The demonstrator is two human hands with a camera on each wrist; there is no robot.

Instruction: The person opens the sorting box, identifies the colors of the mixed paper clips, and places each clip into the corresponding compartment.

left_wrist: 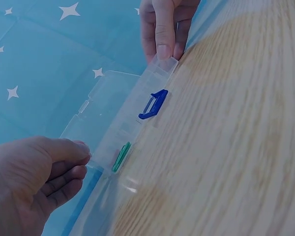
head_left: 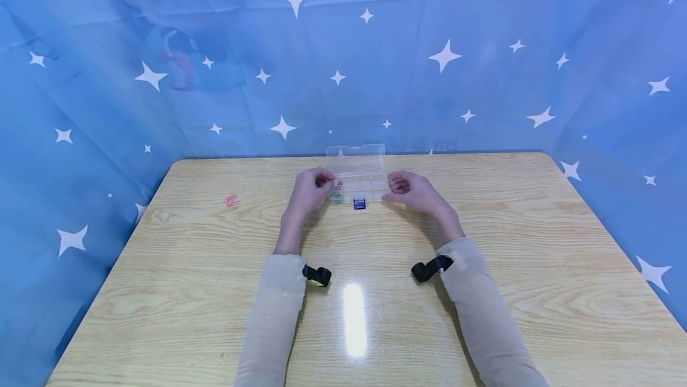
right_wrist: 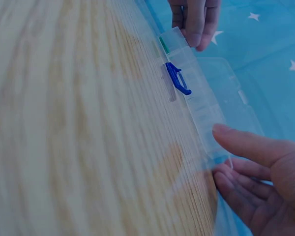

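A clear plastic compartment box lies near the table's far edge, its transparent lid swung up and back. On the front side is a blue latch, standing out from the wall. The front left compartment holds something green, and small reddish pieces lie in the one behind it. My left hand pinches the box's left end near the lid with thumb and fingertips. At the right end, my right hand grips the box, thumb over the top and other fingers curled at the end.
Pink paper clips lie in a small group on the wooden table, left of the left hand. A blue curtain with white stars hangs right behind the table's far edge. Each sleeve carries a black wrist camera.
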